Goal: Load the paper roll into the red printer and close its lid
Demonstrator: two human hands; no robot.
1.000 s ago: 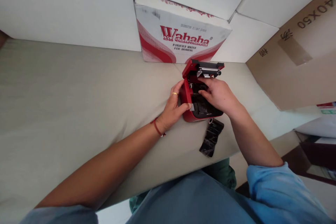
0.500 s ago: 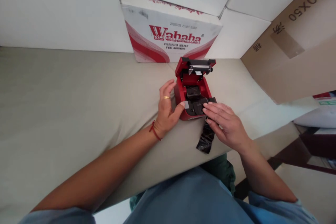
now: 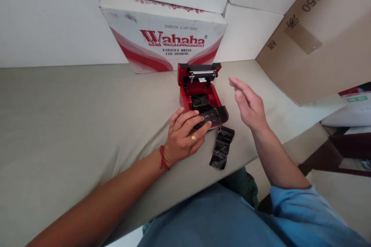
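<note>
A small red printer (image 3: pixel 188 92) stands on the beige table (image 3: pixel 72 115) with its lid (image 3: pixel 199 72) swung up and open. Black film (image 3: pixel 211 114) lies across its front opening. My left hand (image 3: pixel 184 135) rests at the printer's front, fingers laid flat on the black film. My right hand (image 3: pixel 249 104) hovers in the air to the right of the printer, fingers stretched out, holding nothing. A strip of black film with a small roll core (image 3: pixel 221 148) lies on the table just in front of the printer.
A white and red Wahaha water carton (image 3: pixel 165 42) stands right behind the printer. White boxes (image 3: pixel 43 19) line the back. A brown cardboard box (image 3: pixel 313 42) leans at the right. The table's near edge runs just beyond the black strip.
My right hand has lifted off the printer's front and risen to the right. My left hand has slid from the printer's side onto the black film at its front.
</note>
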